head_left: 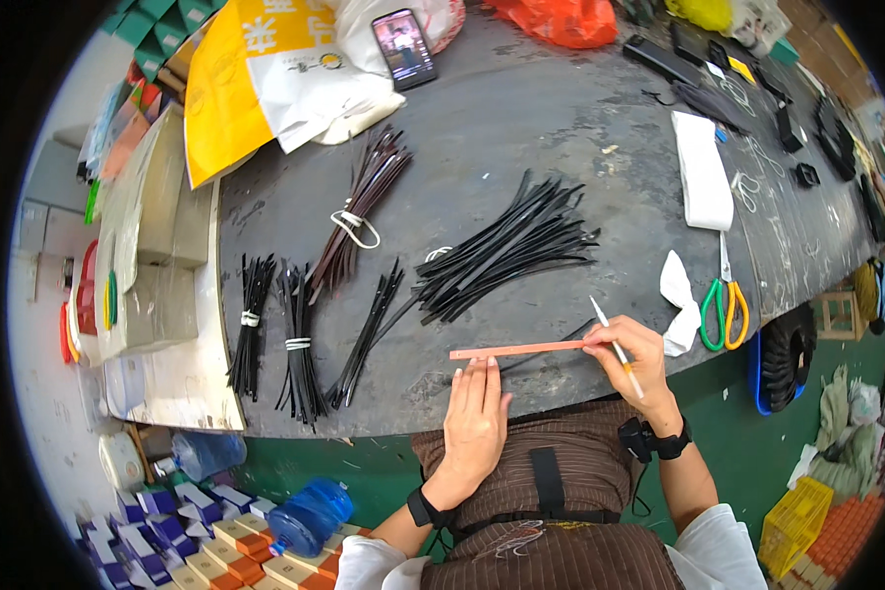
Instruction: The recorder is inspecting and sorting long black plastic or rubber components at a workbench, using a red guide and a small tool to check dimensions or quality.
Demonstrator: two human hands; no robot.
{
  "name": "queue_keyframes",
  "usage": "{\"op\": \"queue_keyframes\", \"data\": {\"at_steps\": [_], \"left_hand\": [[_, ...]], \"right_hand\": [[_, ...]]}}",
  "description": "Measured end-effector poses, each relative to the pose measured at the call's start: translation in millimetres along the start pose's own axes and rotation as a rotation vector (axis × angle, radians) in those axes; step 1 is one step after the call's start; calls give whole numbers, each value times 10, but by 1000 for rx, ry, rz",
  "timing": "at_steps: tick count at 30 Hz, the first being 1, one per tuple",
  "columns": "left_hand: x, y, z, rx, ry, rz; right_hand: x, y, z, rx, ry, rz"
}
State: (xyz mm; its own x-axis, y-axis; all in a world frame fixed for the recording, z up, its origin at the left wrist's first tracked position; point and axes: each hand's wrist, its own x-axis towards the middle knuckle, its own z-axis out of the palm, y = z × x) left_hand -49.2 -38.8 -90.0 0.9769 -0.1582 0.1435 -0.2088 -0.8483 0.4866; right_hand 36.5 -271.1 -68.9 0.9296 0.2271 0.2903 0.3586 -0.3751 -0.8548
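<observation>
Brown striped apron (560,511) fills the near edge, its lower part cut off. Beyond it the dark worktable (521,128) carries a loose heap of black strips (501,251). Left hand (474,423) lies flat, fingers straight, tips touching a thin pink strip (516,349) at the near rim. Right hand (631,356) pinches that strip's right end, gripping a slim white pen (615,344); whatever lies beneath the strip is hard to make out.
</observation>
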Motion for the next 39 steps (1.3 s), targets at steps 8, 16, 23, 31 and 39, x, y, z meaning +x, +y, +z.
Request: {"op": "queue_keyframes", "data": {"at_steps": [8,16,23,31,39], "left_hand": [[-239,292,-400,-191,-179,94],[-64,57,-143,-23,-275,55],[106,-113,-29,-51,-271,129],[-210,-97,-104,-33,-206,45],[-255,105,-125,96,-173,-41]], "right_hand": [[145,56,166,-117,-159,-208],[29,62,142,-29,-48,2],[44,54,176,-18,-60,-6],[103,132,196,-50,-115,-68],[151,177,207,-84,-188,-169]]}}
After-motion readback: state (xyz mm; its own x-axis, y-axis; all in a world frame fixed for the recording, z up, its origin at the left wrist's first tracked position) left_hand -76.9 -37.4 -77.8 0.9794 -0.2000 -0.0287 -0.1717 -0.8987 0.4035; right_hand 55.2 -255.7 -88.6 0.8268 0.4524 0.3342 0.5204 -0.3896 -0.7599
